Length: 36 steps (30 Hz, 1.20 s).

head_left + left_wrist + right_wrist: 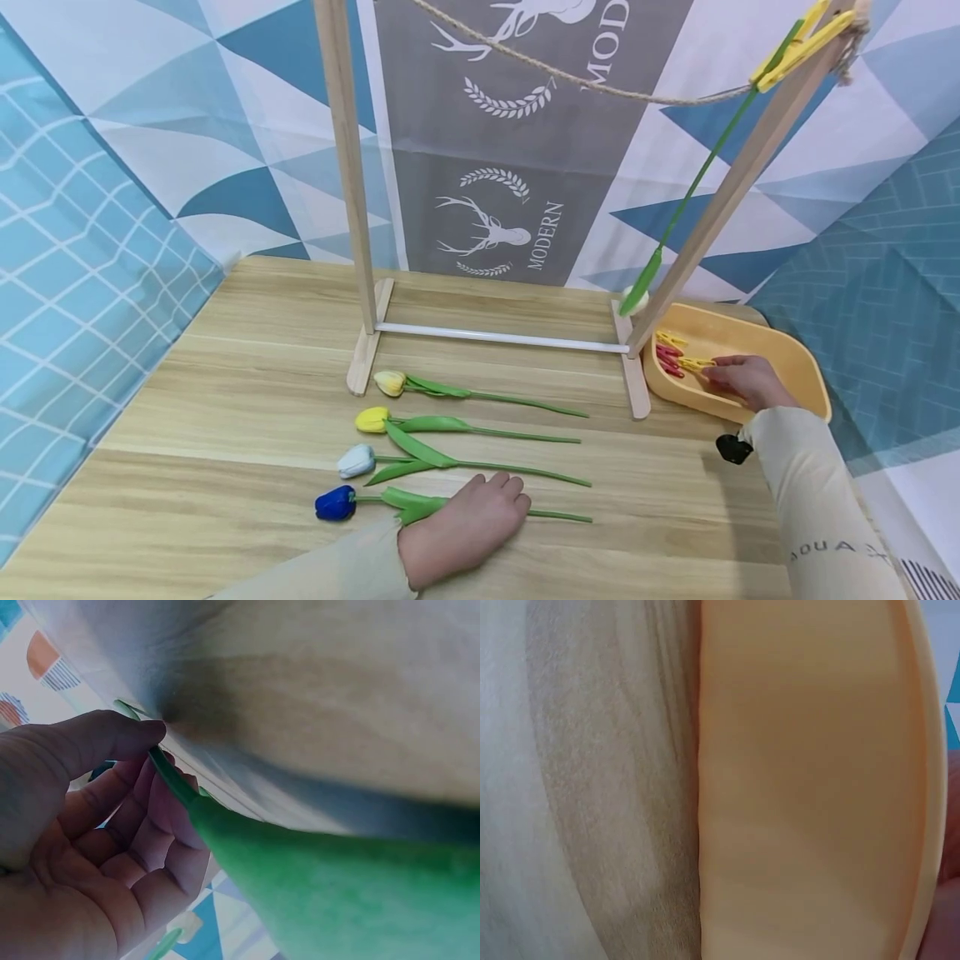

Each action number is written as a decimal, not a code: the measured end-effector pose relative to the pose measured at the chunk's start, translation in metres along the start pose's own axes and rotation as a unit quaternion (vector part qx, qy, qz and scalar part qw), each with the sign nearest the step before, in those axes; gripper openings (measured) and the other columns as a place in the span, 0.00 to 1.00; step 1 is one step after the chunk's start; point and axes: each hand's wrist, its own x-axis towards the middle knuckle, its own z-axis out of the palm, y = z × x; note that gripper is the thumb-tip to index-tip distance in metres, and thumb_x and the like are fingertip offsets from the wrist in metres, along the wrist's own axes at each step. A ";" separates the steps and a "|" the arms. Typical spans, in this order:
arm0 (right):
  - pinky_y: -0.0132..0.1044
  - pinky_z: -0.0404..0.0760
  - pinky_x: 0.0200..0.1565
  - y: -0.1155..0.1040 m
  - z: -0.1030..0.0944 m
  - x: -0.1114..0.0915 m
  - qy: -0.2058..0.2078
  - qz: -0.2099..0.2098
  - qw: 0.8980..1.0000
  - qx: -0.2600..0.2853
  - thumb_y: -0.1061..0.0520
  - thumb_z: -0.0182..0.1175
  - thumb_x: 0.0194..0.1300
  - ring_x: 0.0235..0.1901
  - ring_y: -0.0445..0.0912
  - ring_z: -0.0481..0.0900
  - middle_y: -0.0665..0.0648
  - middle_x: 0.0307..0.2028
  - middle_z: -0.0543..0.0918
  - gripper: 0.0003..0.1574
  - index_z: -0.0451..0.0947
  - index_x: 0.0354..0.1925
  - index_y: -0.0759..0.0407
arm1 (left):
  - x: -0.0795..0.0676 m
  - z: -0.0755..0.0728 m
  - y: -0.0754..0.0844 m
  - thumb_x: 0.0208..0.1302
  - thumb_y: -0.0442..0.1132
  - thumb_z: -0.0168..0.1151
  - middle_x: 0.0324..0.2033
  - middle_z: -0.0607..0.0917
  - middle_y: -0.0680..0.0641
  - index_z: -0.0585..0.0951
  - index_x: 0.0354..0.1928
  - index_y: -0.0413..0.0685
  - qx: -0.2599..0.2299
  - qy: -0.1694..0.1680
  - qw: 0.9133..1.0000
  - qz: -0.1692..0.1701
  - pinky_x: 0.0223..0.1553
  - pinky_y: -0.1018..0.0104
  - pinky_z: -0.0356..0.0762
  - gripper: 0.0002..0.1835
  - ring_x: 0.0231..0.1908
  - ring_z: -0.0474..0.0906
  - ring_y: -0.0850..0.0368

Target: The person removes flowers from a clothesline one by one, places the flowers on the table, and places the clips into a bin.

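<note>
On the wooden table lies a blue tulip (335, 503); my left hand (474, 527) pinches its green stem (558, 516). The left wrist view has the thumb (135, 735) and fingers on that stem, with a large green leaf (337, 881) close to the camera. Inside the yellow-orange basin (798, 367) my right hand (752, 379) pinches a yellow clothespin (697, 364). Beside it in the basin are red clothespins (669, 358) and another yellow one. The basin wall (817, 780) fills much of the right wrist view and hides most of that hand.
A light-blue tulip (356, 461), a yellow tulip (372, 419) and a cream tulip (390, 383) lie in a row behind the blue one. A wooden stand (347, 167) carries a rope (570, 79). There a yellow clothespin (798, 52) holds a white tulip (637, 300) head down.
</note>
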 end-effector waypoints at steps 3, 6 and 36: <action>0.28 0.80 0.36 0.002 -0.001 0.001 0.003 -0.006 0.999 -0.053 0.52 0.55 0.66 0.30 0.37 0.78 0.52 0.35 0.79 0.41 0.53 0.65 0.77 | -0.001 0.000 0.000 0.47 0.36 0.66 0.28 0.73 0.56 0.76 0.30 0.55 -0.002 0.005 1.000 0.002 0.21 0.73 0.64 0.09 0.31 0.70 0.64; 0.29 0.79 0.35 0.003 0.000 0.002 0.007 -0.019 0.994 -0.103 0.52 0.56 0.65 0.30 0.39 0.77 0.57 0.38 0.79 0.40 0.56 0.63 0.79 | -0.001 0.000 0.000 0.47 0.36 0.66 0.27 0.73 0.56 0.76 0.30 0.55 -0.004 0.009 1.000 0.002 0.21 0.73 0.64 0.09 0.31 0.70 0.64; 0.34 0.78 0.40 -0.003 0.002 0.002 -0.008 -0.022 0.988 -0.153 0.49 0.58 0.63 0.33 0.43 0.77 0.62 0.41 0.79 0.42 0.58 0.61 0.78 | -0.007 -0.001 -0.002 0.51 0.37 0.64 0.28 0.74 0.55 0.76 0.30 0.56 -0.009 0.022 1.000 -0.007 0.22 0.71 0.67 0.06 0.31 0.71 0.62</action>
